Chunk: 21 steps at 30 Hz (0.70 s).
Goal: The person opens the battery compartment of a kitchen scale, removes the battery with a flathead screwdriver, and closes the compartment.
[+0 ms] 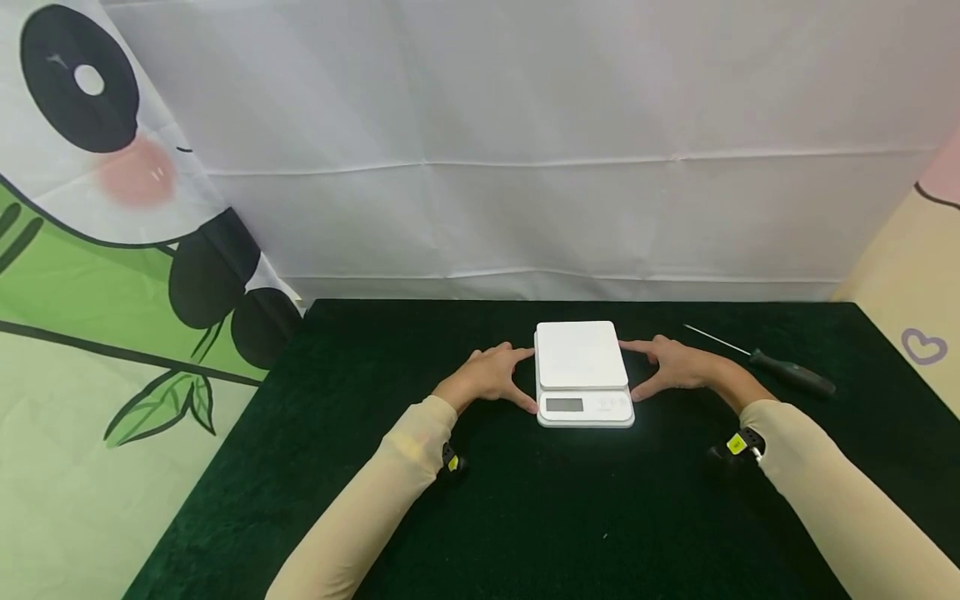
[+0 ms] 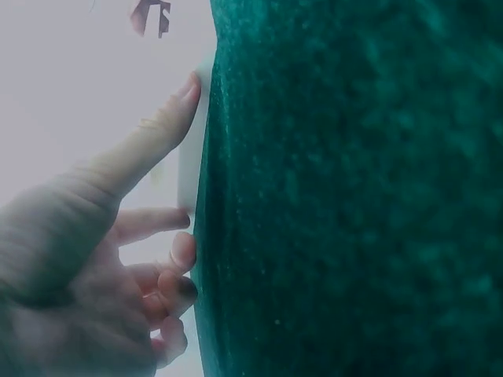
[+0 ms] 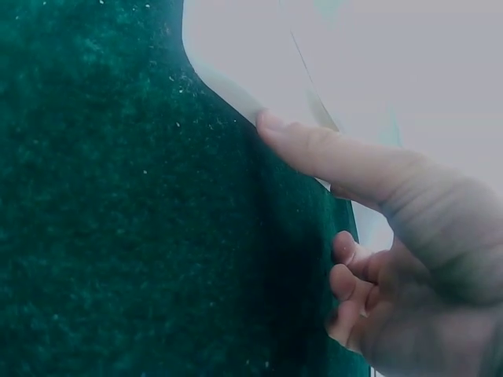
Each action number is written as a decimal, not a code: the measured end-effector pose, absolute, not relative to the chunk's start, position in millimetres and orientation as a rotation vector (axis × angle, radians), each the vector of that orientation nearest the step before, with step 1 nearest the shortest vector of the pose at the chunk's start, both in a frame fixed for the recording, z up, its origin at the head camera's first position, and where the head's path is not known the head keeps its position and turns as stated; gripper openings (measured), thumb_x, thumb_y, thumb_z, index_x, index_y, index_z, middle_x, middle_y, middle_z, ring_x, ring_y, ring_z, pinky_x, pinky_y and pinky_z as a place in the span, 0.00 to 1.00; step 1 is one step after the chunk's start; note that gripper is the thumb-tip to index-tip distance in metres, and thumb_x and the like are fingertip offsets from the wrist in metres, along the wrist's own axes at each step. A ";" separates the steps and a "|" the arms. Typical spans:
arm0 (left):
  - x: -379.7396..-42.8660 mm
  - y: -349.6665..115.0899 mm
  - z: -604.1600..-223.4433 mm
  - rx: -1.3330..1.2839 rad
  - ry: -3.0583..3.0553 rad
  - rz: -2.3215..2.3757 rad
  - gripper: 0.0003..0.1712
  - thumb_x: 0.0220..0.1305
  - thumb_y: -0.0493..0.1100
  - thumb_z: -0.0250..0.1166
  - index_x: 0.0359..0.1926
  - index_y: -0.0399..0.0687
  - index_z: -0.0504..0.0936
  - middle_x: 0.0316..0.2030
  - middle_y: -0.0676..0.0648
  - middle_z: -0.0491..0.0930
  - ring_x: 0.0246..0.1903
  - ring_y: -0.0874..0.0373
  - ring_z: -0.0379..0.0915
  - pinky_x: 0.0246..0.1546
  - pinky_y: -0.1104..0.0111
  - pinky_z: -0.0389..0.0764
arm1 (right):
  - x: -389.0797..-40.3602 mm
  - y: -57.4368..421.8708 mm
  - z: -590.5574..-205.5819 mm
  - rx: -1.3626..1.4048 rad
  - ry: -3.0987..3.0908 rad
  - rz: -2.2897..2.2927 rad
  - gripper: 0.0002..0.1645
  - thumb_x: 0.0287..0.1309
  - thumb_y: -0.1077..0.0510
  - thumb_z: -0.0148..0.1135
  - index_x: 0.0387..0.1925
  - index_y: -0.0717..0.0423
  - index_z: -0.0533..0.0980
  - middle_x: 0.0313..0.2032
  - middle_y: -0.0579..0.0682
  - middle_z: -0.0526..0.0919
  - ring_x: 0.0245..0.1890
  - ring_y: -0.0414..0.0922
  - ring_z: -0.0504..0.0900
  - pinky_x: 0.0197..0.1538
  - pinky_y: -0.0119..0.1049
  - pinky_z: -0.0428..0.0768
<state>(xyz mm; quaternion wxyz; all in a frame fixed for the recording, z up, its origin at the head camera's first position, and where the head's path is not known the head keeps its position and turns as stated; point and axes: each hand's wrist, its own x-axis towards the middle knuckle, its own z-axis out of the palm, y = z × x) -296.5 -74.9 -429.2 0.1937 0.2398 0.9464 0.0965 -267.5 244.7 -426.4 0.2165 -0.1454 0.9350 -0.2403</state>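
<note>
A white digital kitchen scale (image 1: 582, 355) lies flat on the dark green cloth, its small grey display (image 1: 564, 405) along the near edge. At its left side is my left hand (image 1: 491, 373), thumb and index finger spread along the edge. My right hand (image 1: 678, 367) mirrors it on the right side, thumb near the front corner and index finger farther back. In the left wrist view the thumb (image 2: 161, 129) tip rests at the scale's pale side. The right wrist view has that thumb (image 3: 314, 149) against the rim, with the other fingers loosely bent below.
To the right of my right hand lies a screwdriver (image 1: 795, 372) with a dark handle, its thin shaft pointing back left. The green cloth (image 1: 555, 517) covers the table. A white curtain (image 1: 480, 217) hangs behind, and a printed cartoon cloth (image 1: 67, 450) is at the left.
</note>
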 end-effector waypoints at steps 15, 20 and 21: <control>-297.1 -76.3 -428.3 0.656 2.631 0.307 0.59 0.46 0.68 0.74 0.76 0.60 0.56 0.51 0.47 0.70 0.46 0.55 0.69 0.52 0.59 0.67 | -268.1 246.0 -430.3 -0.390 2.585 -0.668 0.63 0.47 0.35 0.73 0.76 0.51 0.51 0.58 0.68 0.64 0.54 0.62 0.67 0.51 0.56 0.73; -300.4 -77.4 -430.0 0.655 2.618 0.314 0.59 0.47 0.67 0.74 0.76 0.60 0.55 0.52 0.46 0.70 0.46 0.55 0.69 0.51 0.60 0.68 | -267.6 244.6 -431.5 -0.390 2.593 -0.656 0.62 0.48 0.35 0.72 0.76 0.52 0.51 0.57 0.68 0.65 0.54 0.62 0.68 0.50 0.56 0.74; -301.1 -77.5 -430.5 0.655 2.615 0.315 0.59 0.47 0.67 0.74 0.76 0.60 0.55 0.52 0.46 0.70 0.46 0.55 0.69 0.51 0.60 0.68 | -267.1 244.3 -431.2 -0.391 2.592 -0.657 0.62 0.48 0.35 0.72 0.76 0.52 0.51 0.57 0.68 0.65 0.54 0.63 0.68 0.50 0.56 0.74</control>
